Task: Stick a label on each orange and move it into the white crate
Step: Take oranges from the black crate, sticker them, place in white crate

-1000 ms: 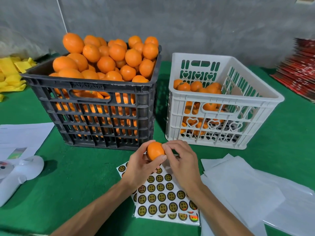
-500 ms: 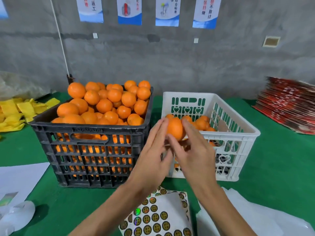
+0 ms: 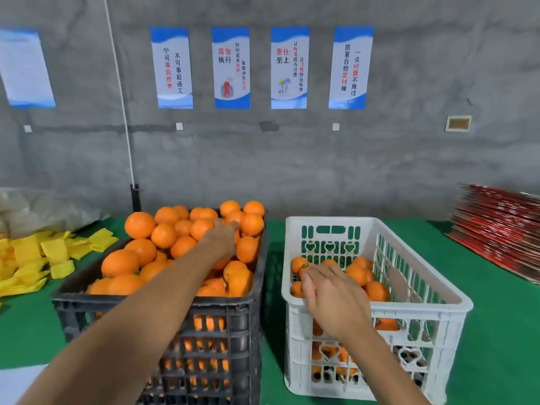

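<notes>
A black crate on the left is heaped with unlabelled oranges. My left hand stretches over the heap, fingers extended and lying on oranges near the far right corner. To the right stands the white crate, partly filled with oranges. Over its near left part my right hand hovers with fingers spread and relaxed. Its fingertips touch an orange whose stem end shows. The label sheet is out of view.
Both crates stand on a green table cover. Yellow foam sleeves lie at the left and a stack of red flat cartons at the far right. A white paper corner shows bottom left. A grey wall with posters stands behind.
The orange held between both hands has gone into the white crate and my right hand has let it go. My left hand has moved left onto the black crate's heap. The view has tilted up.
</notes>
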The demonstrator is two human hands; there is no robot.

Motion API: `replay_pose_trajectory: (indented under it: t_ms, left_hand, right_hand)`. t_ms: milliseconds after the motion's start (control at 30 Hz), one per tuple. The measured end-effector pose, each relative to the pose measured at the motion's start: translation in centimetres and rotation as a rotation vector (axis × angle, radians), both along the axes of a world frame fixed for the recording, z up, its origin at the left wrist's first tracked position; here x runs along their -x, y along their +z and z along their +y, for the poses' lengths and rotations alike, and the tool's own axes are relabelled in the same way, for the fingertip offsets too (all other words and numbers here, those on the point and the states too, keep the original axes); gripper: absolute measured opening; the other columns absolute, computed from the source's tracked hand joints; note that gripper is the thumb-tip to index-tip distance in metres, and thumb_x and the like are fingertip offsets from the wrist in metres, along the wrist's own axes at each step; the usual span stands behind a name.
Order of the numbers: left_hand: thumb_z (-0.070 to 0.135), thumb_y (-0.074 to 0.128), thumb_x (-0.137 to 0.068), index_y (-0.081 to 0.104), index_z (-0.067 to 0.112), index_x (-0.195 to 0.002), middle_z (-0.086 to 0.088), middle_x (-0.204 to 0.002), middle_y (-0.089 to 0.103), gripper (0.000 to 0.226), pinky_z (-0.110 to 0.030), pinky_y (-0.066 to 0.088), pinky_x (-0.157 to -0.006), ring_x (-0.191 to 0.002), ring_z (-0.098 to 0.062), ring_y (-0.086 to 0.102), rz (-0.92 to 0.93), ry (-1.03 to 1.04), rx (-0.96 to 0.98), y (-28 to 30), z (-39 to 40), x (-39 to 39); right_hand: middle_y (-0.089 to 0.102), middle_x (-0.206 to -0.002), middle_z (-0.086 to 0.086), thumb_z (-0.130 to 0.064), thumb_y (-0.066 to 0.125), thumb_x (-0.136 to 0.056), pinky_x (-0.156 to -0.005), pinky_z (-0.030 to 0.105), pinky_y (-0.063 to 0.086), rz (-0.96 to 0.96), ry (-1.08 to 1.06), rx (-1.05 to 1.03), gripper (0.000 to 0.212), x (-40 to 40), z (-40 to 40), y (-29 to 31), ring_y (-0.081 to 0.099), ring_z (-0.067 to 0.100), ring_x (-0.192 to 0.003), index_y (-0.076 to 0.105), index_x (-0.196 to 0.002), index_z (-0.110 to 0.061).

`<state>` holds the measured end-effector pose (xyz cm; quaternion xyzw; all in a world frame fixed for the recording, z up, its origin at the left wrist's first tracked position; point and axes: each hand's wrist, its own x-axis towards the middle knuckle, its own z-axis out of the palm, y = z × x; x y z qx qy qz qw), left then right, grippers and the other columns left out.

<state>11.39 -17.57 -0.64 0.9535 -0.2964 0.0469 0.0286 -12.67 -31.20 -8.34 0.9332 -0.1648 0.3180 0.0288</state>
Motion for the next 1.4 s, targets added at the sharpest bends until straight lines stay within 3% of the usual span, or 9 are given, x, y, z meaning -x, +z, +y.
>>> replay_pose_trajectory:
  t_ms: [100, 233, 400, 533, 667, 833, 967, 1100, 1400]
  left_hand:
    - [0.010, 0.058, -0.101, 0.019, 0.026, -0.165, -0.026, -0.164, 0.022, 0.076, -0.048, 0.049, -0.102, -0.145, -0.044, 0.042, 0.017, 0.012, -0.002, -0.4, -0.5, -1.8]
    - [0.017, 0.070, -0.094, 0.036, 0.021, -0.155, -0.023, -0.140, 0.050, 0.069, -0.046, 0.050, -0.094, -0.127, -0.041, 0.055, -0.058, -0.037, 0.098, 0.1, -0.2, -1.9]
    - [0.035, 0.087, -0.081, 0.056, 0.031, -0.137, -0.008, -0.120, 0.067, 0.064, -0.038, 0.052, -0.081, -0.107, -0.031, 0.066, -0.041, -0.182, 0.671, 3.1, 3.2, 4.0]
    - [0.044, 0.090, -0.069, 0.065, 0.043, -0.125, 0.001, -0.102, 0.073, 0.062, -0.026, 0.056, -0.055, -0.066, -0.013, 0.071, 0.392, -0.503, 1.112, 1.3, 6.2, 13.6]
    - [0.032, 0.083, -0.083, 0.060, 0.035, -0.136, 0.012, -0.125, 0.073, 0.058, -0.025, 0.061, -0.084, -0.108, -0.012, 0.074, 0.608, -0.672, 1.306, -4.3, 7.0, 20.2]
    - [0.045, 0.075, -0.087, 0.055, 0.047, -0.138, 0.006, -0.131, 0.065, 0.055, -0.031, 0.062, -0.086, -0.113, -0.020, 0.072, 0.733, -0.525, 1.317, -13.0, 7.6, 22.9]
    - [0.063, 0.068, -0.084, 0.056, 0.060, -0.127, -0.003, -0.113, 0.066, 0.044, -0.030, 0.058, -0.061, -0.072, -0.014, 0.071, 0.911, -0.316, 1.183, -20.1, 8.5, 23.4]
    - [0.076, 0.065, -0.087, 0.047, 0.056, -0.138, -0.007, -0.084, 0.067, 0.058, -0.040, 0.052, -0.069, -0.070, -0.019, 0.065, 0.988, -0.226, 1.187, -25.9, 9.7, 23.4]
    - [0.074, 0.055, -0.093, 0.041, 0.050, -0.141, -0.002, -0.074, 0.066, 0.056, -0.028, 0.056, -0.067, -0.064, -0.013, 0.061, 0.828, -0.229, 1.211, -27.5, 9.5, 23.4]
  right_hand:
    - [0.076, -0.109, -0.005, -0.036, 0.047, -0.106, -0.083, 0.038, 0.056, -0.064, -0.007, 0.006, 0.037, -0.1, 0.0, -0.2, 0.064, 0.020, -0.110, 0.080, -0.100, -0.023]
    - [0.072, -0.117, -0.010, -0.043, 0.034, -0.107, -0.087, 0.035, 0.053, -0.020, -0.011, -0.004, 0.046, -0.1, -0.2, -0.3, 0.058, 0.015, -0.117, 0.077, -0.109, -0.027]
    - [0.057, -0.145, -0.012, -0.050, 0.034, -0.107, -0.107, 0.034, 0.043, -0.023, 0.083, -0.081, 0.047, 0.3, -0.2, 1.0, 0.046, 0.009, -0.134, 0.054, -0.145, -0.029]
    - [0.036, -0.162, -0.014, -0.072, 0.054, -0.093, -0.116, 0.026, 0.033, -0.149, 0.474, -0.368, 0.084, 2.0, 2.9, 3.3, 0.035, 0.003, -0.146, 0.022, -0.161, -0.034]
    - [0.050, -0.151, 0.003, -0.053, 0.070, -0.085, -0.105, 0.035, 0.050, -0.324, 0.579, -0.210, 0.088, 4.4, 6.0, 3.1, 0.053, 0.017, -0.133, 0.038, -0.156, -0.013]
    - [0.050, -0.153, 0.006, -0.043, 0.079, -0.086, -0.108, 0.041, 0.048, -0.067, 0.566, -0.269, 0.087, 7.5, 6.1, -2.9, 0.051, 0.020, -0.138, 0.038, -0.156, -0.011]
    - [0.042, -0.158, -0.017, -0.062, 0.076, -0.082, -0.112, 0.031, 0.043, 0.230, 0.510, -0.519, 0.098, 9.1, 5.2, -8.7, 0.046, -0.005, -0.135, 0.027, -0.161, -0.031]
    - [0.043, -0.157, -0.020, -0.083, 0.069, -0.073, -0.112, 0.027, 0.044, 0.366, 0.443, -0.641, 0.107, 11.2, 5.1, -14.2, 0.048, -0.010, -0.130, 0.025, -0.161, -0.039]
    - [0.029, -0.162, -0.026, -0.090, 0.047, -0.082, -0.120, 0.037, 0.030, 0.495, 0.527, -0.365, 0.082, 11.7, 6.0, -17.5, 0.028, -0.001, -0.145, 0.050, -0.149, -0.042]
